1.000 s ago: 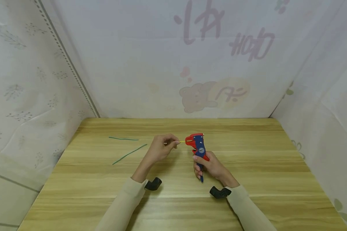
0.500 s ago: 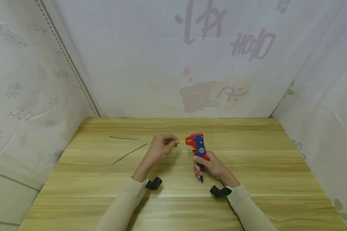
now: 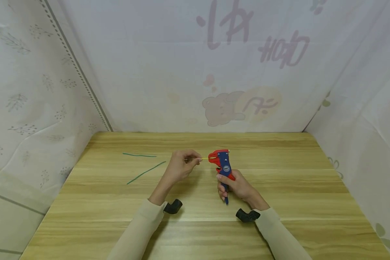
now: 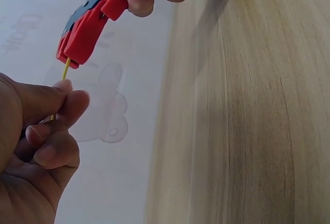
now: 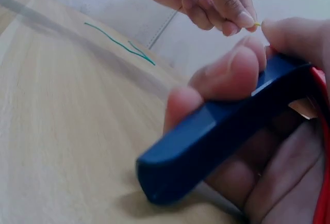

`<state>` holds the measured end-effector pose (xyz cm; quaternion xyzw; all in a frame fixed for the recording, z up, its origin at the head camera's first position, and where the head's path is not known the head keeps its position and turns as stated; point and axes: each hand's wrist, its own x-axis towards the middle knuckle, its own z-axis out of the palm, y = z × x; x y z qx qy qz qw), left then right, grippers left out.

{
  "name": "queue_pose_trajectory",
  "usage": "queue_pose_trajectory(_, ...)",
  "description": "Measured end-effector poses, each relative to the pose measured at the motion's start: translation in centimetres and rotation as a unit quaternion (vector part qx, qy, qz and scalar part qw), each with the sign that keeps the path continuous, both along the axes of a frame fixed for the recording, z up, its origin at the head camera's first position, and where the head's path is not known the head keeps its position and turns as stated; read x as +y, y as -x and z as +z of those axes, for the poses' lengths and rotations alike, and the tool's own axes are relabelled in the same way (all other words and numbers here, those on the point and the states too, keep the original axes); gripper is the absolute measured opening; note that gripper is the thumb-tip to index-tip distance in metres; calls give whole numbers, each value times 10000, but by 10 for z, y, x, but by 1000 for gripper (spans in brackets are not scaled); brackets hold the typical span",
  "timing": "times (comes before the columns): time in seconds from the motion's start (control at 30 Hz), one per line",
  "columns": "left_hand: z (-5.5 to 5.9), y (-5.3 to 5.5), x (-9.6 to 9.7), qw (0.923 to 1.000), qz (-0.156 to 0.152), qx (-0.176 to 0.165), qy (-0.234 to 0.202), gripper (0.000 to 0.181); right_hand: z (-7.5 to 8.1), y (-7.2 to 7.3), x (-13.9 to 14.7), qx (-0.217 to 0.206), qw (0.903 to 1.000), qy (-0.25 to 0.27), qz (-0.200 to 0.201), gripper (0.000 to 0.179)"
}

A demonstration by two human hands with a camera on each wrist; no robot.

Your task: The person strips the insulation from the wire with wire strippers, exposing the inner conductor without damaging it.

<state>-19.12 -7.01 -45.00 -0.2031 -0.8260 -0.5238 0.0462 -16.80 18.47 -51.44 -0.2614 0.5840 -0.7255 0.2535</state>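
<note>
My left hand pinches a thin yellow wire between thumb and index finger. The wire's far end runs into the red jaws of a blue and red wire stripper. My right hand grips the stripper by its handles, holding it upright with its nose facing left. In the right wrist view its blue handle crosses the curled fingers. The wire's end inside the jaws is hidden.
Two green wires lie on the wooden table left of my left hand. Black curved pieces sit at both sleeve cuffs. A printed white cloth stands behind the table.
</note>
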Motion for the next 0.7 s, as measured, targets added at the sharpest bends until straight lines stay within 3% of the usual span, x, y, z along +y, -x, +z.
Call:
queue_pose_trajectory(0.3,-2,3,-1,9999,-9,81,111,6,2,-2,-3,58,9990,-284,-337,31)
queue_pose_trajectory(0.7,-2,2,-1,9998,52,-178,115,7,5,-4,-7,-179,9963,-596,-593,31)
